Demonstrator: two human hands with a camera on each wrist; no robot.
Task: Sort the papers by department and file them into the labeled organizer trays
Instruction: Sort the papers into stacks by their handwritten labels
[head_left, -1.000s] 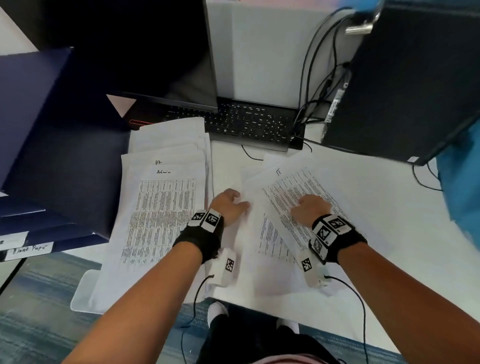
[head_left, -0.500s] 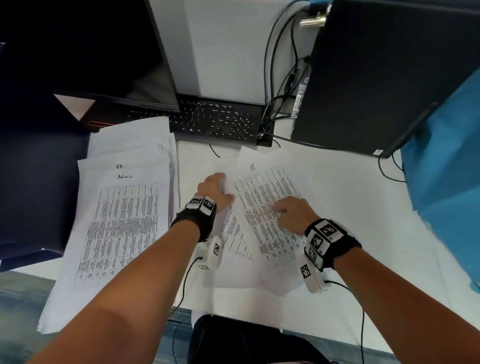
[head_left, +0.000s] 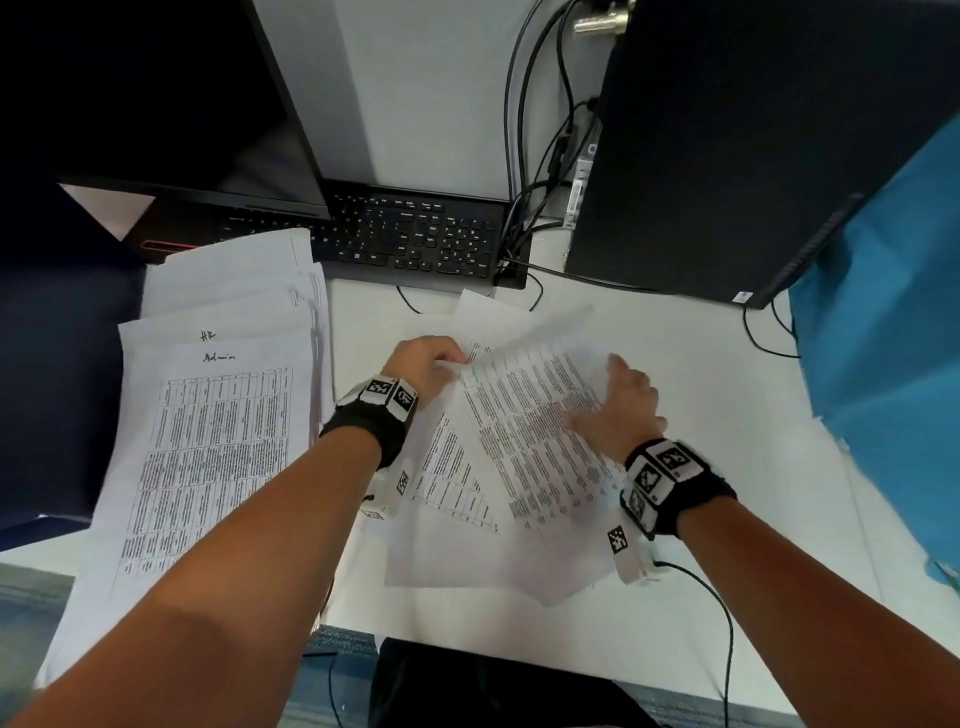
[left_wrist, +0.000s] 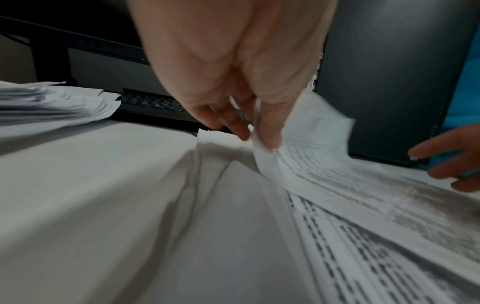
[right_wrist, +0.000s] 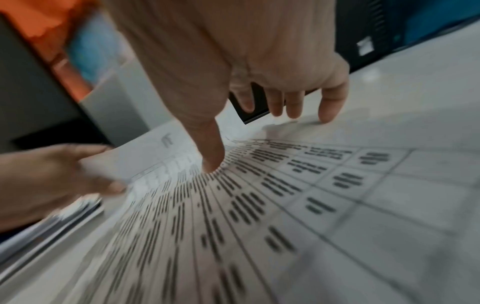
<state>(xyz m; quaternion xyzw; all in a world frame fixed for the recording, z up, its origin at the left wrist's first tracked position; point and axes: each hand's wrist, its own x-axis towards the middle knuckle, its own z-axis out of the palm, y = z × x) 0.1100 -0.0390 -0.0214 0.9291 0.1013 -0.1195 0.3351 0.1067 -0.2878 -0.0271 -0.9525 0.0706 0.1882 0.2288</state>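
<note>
A loose fan of printed sheets lies in the middle of the white desk (head_left: 701, 415). My left hand (head_left: 457, 361) pinches the top sheet (head_left: 530, 431) by its upper left corner, between thumb and fingers (left_wrist: 267, 135), and that corner curls up off the desk. My right hand (head_left: 597, 395) rests flat on the same sheet with fingers spread, and its thumb (right_wrist: 211, 158) presses the print. Another printed sheet (head_left: 452, 478) shows underneath. To the left lies a pile of papers (head_left: 208, 457) whose upper sheets are hand-marked "HR" and "Admin".
A black keyboard (head_left: 415, 239) and a monitor (head_left: 145, 93) stand behind the papers. A black computer tower (head_left: 753, 145) with cables (head_left: 540, 156) is at the back right. Blue cloth (head_left: 883, 338) hangs at the right edge. Dark blue folders (head_left: 57, 364) lie at the far left.
My left hand has taken hold of the top sheet's corner and raised it. My right hand has slid right on the sheet and spread its fingers. The head view has shifted.
</note>
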